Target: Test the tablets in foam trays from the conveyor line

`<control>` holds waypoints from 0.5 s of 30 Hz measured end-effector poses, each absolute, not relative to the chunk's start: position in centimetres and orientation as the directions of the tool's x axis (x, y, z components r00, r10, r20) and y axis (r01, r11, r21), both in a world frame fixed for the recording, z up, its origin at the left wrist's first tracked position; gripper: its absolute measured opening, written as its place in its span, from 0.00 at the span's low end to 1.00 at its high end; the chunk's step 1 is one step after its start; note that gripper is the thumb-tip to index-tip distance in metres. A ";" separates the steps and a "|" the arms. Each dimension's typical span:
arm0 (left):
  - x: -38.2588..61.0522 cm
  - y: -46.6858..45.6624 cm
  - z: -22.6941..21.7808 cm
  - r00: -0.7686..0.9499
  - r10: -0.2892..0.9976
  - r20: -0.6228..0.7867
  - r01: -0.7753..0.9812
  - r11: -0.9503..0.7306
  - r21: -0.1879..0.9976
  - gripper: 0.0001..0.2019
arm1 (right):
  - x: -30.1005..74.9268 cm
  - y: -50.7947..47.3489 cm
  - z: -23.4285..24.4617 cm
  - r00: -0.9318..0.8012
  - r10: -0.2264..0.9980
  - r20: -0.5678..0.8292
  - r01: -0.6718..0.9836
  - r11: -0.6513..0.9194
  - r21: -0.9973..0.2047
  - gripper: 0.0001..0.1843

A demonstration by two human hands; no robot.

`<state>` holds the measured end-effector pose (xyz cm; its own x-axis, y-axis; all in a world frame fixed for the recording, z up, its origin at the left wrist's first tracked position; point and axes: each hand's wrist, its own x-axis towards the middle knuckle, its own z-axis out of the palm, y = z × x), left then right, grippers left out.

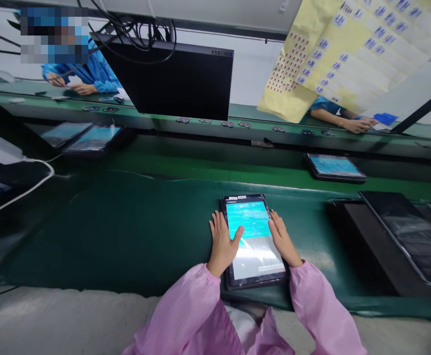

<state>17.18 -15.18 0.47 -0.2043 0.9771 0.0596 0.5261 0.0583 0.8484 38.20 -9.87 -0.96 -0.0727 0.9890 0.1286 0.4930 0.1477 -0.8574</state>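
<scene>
A tablet (256, 256) with a lit screen, turquoise above and pale below, lies in front of me on the green mat, a dark frame or case around it. My left hand (223, 244) holds its left side, fingers stretched along the outer edge and thumb over the screen. On the opposite side, my right hand (284, 239) grips the right edge, its thumb at the screen's border. The undersides of the fingers are hidden.
Dark trays with a black panel (411, 231) stand at right. Another lit tablet (336, 166) lies on the green strip beyond. More tablets (86, 135) are at far left. A black monitor (174, 79) and yellow label sheets (334, 59) hang ahead. Co-workers in blue sleeves (99, 71) sit opposite.
</scene>
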 end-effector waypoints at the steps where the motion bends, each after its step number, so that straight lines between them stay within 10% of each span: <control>1: 17.5 -15.1 0.3 -0.206 0.976 0.064 0.515 0.052 0.855 0.45 | 38.2 -10.0 -1.0 -0.079 0.988 0.129 0.485 0.152 -0.861 0.46; 15: 18.1 -18.0 5.4 -0.161 0.973 0.167 0.137 -0.146 0.980 0.38 | 38.3 -14.8 3.5 -0.067 0.920 0.387 0.339 0.386 -0.858 0.33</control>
